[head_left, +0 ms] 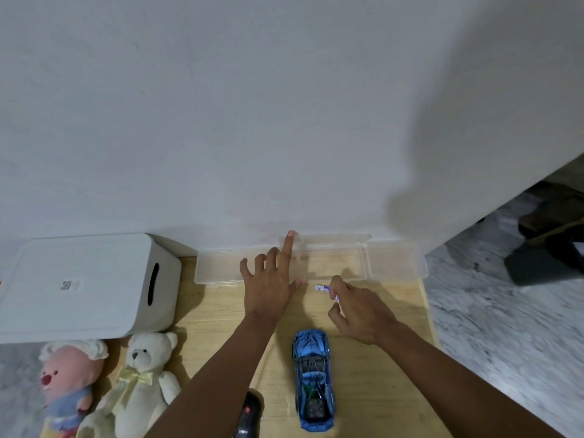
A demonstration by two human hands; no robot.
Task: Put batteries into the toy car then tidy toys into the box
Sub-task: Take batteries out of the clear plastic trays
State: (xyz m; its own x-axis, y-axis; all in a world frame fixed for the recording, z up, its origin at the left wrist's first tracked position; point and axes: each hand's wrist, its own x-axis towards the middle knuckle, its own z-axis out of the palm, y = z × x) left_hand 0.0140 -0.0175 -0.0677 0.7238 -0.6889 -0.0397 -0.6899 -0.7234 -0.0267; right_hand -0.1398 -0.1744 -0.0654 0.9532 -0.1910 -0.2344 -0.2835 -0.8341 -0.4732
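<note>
A blue toy car lies on the wooden floor board, nose pointing away from me. My right hand pinches a small white-and-blue battery just in front of a clear plastic tray by the wall. My left hand is spread over the tray's near edge, its index finger stretched up to the tray's far rim. A black remote control lies near my left forearm. A white lidded box stands at the left.
A white teddy bear and a pink-faced plush doll lie at the lower left, in front of the box. A white wall rises right behind the tray. Grey marbled floor runs along the right, with dark objects at the far right.
</note>
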